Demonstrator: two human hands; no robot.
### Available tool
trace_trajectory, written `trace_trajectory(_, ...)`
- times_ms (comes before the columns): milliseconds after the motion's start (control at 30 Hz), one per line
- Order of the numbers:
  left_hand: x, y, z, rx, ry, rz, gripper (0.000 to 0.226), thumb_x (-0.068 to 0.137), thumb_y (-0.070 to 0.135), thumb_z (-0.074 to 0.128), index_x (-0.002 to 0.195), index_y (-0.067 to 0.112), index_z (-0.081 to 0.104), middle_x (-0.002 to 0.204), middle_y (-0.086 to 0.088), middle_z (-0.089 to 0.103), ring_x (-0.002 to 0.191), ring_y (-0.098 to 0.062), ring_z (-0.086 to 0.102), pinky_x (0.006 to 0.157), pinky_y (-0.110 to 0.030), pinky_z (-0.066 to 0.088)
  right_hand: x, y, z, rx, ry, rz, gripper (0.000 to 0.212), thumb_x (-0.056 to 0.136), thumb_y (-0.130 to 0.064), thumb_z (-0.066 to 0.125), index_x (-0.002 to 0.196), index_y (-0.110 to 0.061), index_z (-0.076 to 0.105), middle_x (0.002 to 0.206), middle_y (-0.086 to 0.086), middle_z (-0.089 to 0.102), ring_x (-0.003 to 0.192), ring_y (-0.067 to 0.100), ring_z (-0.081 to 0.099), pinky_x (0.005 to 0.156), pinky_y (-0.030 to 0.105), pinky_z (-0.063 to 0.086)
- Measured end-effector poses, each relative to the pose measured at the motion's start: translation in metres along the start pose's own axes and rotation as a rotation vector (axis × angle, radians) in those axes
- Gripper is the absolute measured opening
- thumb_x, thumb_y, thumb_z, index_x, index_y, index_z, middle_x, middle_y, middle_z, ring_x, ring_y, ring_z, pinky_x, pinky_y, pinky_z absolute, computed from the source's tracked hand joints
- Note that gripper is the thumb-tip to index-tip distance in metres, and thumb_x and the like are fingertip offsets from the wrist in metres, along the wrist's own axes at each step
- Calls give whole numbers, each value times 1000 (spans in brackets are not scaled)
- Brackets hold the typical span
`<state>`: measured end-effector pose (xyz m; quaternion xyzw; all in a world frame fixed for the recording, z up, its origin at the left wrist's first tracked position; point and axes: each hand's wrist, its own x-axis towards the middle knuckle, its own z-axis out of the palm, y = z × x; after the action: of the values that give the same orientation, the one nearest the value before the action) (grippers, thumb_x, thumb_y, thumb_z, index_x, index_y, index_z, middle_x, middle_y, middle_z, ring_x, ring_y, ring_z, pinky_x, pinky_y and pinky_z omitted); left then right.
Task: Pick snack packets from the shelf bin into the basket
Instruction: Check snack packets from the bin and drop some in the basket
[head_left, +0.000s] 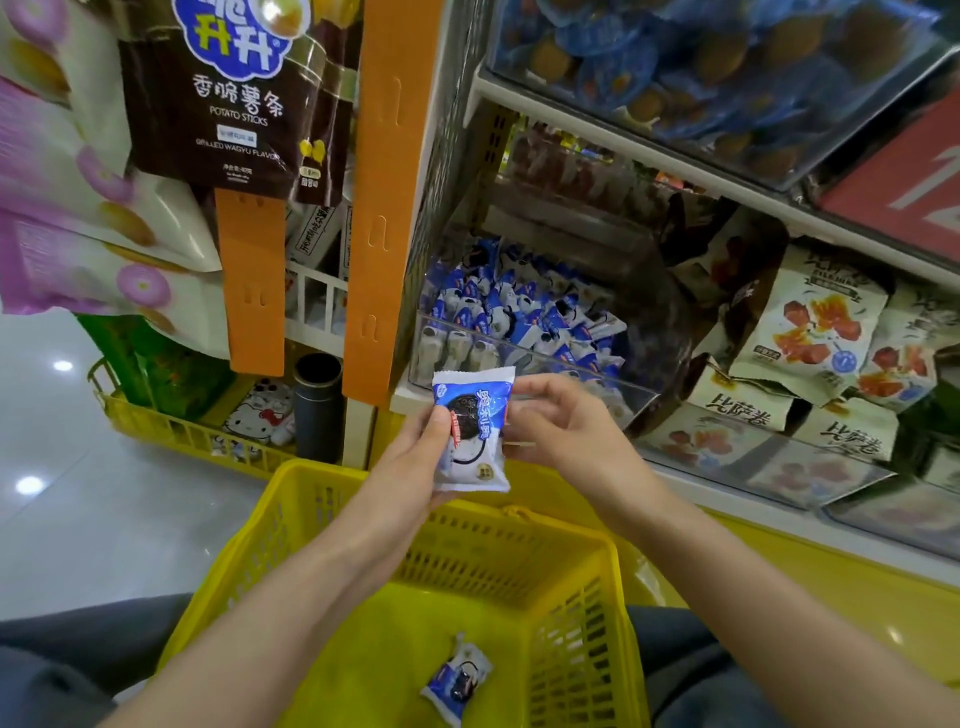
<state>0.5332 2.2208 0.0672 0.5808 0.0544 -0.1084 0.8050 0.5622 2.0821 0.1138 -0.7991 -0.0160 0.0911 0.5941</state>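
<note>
A blue-and-white snack packet (471, 427), printed with a dark round biscuit and blurred Chinese characters, is held upright above the basket (317, 486), just in front of the shelf bin (524, 364). It is gripped by the left hand (415, 460), thumb pressed on its glossy front and fingers curled behind, while its right edge is pinched by the right hand (563, 418). A second packet (458, 678) of the same kind lies on the floor of the yellow slotted plastic basket. The clear plastic bin is heaped with like packets. To the left, a brown bag (236, 98) reading "POTATO STICKS" and "GRILLED WAGYU FLAVOR" is hung beside orange plastic strips (379, 208). To the right, cream pouches (810, 332) with red pictures and Chinese lettering are stacked.
</note>
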Motion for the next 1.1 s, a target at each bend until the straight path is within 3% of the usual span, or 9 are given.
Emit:
trace_trajectory(100, 1, 0, -3, -26, -44, -28, 41, 91, 43, 42, 120, 17, 55, 102, -3, 72, 95, -19, 67, 87, -38, 50, -4, -1, 1, 29, -53, -15, 23, 97, -28, 43, 109, -14, 57, 97, 0, 69, 80, 5, 68, 71, 18, 56)
trace_trajectory(233, 1, 1, -2, -33, -16, -60, 51, 78, 47, 55, 116, 14, 56, 95, -3, 73, 84, -13, 69, 72, -27, 51, -7, 2, 2, -142, -57, -89, 23, 86, -17, 62, 108, -15, 57, 103, 1, 68, 90, 7, 66, 81, 23, 55)
trace_trajectory(367, 4, -2, 1, -92, 53, -97, 40, 89, 48, 44, 116, 19, 52, 93, -2, 73, 80, -11, 70, 71, -28, 51, -7, 2, 3, -120, -63, -103, 27, 79, -6, 68, 99, -20, 58, 96, -4, 67, 82, 1, 66, 73, 17, 54)
trace_trajectory(467, 8, 1, 1, -138, 146, -82, 26, 97, 33, 40, 115, 17, 51, 88, -1, 71, 70, -8, 68, 66, -30, 52, -5, -4, -2, -100, -61, -130, 30, 79, -5, 69, 102, -20, 57, 97, -2, 70, 85, 7, 69, 72, 19, 55)
trace_trajectory(600, 11, 3, -2, -128, 212, -62, 14, 99, 25, 39, 104, 25, 52, 90, 2, 67, 65, -3, 66, 70, -27, 50, 11, -24, -20, -109, 116, -193, 26, 82, -15, 67, 105, -16, 56, 91, 0, 71, 80, 9, 69, 66, 20, 55)
trace_trajectory(733, 12, 6, -1, -86, 212, -64, 21, 98, 26, 40, 117, 21, 48, 101, -2, 64, 79, -8, 64, 73, -25, 51, 57, -40, -43, -323, 332, -234, 27, 87, -19, 63, 110, -15, 49, 104, 0, 65, 90, 10, 65, 79, 27, 55)
trace_trajectory(800, 12, 8, 0, -68, 210, -70, 24, 98, 26, 41, 120, 19, 47, 102, -4, 64, 80, -10, 63, 71, -25, 51, 80, -39, -47, -505, 296, -136, 33, 87, -16, 61, 117, -8, 49, 110, 10, 63, 94, 22, 63, 84, 40, 54)
trace_trajectory(967, 10, 11, -1, -85, 210, -72, 24, 98, 27, 41, 119, 20, 50, 94, 1, 66, 68, -3, 65, 64, -22, 50, 106, -32, -43, -766, 90, 56, 46, 83, -21, 68, 118, 5, 54, 117, 26, 60, 103, 36, 60, 91, 50, 49)
trace_trajectory(1100, 11, 14, -4, -103, 211, -72, 26, 98, 30, 40, 121, 22, 50, 99, -3, 66, 82, -11, 64, 77, -31, 52, 117, -31, -41, -900, -41, 132, 36, 80, -25, 71, 107, -1, 64, 104, 17, 68, 93, 28, 66, 87, 42, 54)
